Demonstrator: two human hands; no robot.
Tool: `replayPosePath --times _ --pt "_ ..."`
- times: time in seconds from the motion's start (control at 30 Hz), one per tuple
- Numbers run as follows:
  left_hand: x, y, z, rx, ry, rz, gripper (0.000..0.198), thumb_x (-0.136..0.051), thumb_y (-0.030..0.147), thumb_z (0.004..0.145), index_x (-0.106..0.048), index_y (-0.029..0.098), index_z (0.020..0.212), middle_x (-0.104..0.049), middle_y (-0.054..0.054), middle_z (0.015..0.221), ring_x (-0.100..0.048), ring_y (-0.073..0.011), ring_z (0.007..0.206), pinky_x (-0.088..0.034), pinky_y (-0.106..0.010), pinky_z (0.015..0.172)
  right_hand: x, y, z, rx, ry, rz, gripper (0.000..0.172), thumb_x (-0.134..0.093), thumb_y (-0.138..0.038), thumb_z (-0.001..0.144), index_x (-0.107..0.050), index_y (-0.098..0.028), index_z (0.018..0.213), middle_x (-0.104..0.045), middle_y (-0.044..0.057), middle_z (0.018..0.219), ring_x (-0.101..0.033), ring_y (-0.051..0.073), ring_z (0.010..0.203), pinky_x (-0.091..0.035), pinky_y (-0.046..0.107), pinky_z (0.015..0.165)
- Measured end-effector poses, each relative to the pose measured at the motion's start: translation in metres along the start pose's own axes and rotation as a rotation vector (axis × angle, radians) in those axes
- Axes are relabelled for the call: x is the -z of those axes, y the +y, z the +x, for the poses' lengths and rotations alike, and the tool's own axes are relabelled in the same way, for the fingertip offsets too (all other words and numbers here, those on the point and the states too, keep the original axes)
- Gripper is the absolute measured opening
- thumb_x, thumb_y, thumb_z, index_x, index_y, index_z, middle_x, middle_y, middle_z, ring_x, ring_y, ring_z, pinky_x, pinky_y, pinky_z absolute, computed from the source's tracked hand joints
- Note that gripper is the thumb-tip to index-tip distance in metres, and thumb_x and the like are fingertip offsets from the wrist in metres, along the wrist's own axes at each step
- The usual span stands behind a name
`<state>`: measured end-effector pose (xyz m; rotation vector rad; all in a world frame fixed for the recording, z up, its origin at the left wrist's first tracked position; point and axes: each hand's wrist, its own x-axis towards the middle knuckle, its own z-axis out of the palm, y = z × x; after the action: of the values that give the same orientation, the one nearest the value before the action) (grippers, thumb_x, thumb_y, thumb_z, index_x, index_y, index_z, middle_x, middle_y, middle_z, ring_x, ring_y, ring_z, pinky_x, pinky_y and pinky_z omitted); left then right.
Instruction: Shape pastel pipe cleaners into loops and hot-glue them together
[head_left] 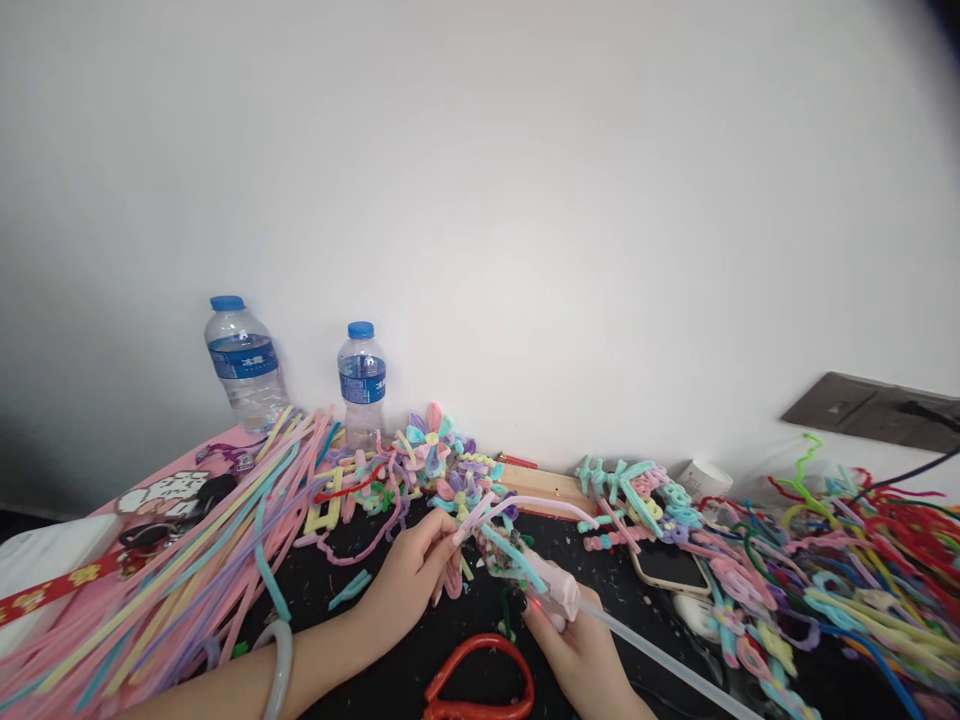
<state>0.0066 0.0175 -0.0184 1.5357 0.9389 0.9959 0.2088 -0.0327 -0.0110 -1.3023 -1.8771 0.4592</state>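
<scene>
Between the thumb and fingers of my left hand (412,570) are pinched pastel pipe cleaners (516,550), with pink and light blue ends fanning out to the right. My right hand (581,650) is wrapped round a pale pink hot glue gun (553,585), and a long translucent glue stick (667,655) comes out of its back. A small red light glows by the right thumb. The gun's front end lies close to the pipe cleaners; whether it touches them I cannot tell. Just below, between the hands, lie red-handled scissors (480,680).
Loose pipe cleaners (187,570) spread over the left side, a tangled heap (885,560) over the right. Two water bottles (244,365) stand by the wall. Finished pipe-cleaner flowers (433,438), a wooden strip (547,480), a phone (671,566) and a paper cup (705,480) lie further back.
</scene>
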Motion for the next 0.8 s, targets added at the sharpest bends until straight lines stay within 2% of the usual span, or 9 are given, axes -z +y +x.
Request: replayPosePath --times 0.3,0.57,0.8 --pt "0.0002 0.0011 0.0003 0.007 0.001 -0.001 0.028 -0.040 0.037 0.092 -0.046 0.019 0.072 -0.058 0.002 0.054 -0.044 -0.0096 0.039 -0.035 -0.019 0.041 -0.0001 -0.0009 0.0007 -0.003 -0.014 0.006 0.019 -0.046 -0.025 0.085 -0.060 -0.021 0.073 -0.062 0.002 0.064 -0.061 0.019 0.061 -0.052 0.025 0.062" --pt "0.0000 -0.0020 0.0005 0.013 0.010 -0.026 0.028 -0.040 0.039 0.092 -0.046 0.020 0.073 -0.062 0.000 0.057 -0.046 -0.0100 0.040 -0.035 -0.019 0.041 0.0003 0.0009 0.0006 -0.028 -0.010 -0.045 0.021 -0.045 -0.027 0.086 -0.059 -0.020 0.072 -0.060 0.002 0.062 -0.058 0.018 0.056 -0.053 0.028 0.065" --pt "0.0002 -0.0014 0.0002 0.020 0.006 -0.025 0.028 -0.040 0.039 0.092 -0.046 0.019 0.073 -0.063 0.000 0.057 -0.046 -0.0099 0.040 -0.035 -0.019 0.041 -0.0002 0.0021 0.0007 -0.031 0.018 -0.059 0.021 -0.046 -0.027 0.086 -0.063 -0.018 0.078 -0.065 0.004 0.065 -0.065 0.022 0.064 -0.054 0.029 0.066"
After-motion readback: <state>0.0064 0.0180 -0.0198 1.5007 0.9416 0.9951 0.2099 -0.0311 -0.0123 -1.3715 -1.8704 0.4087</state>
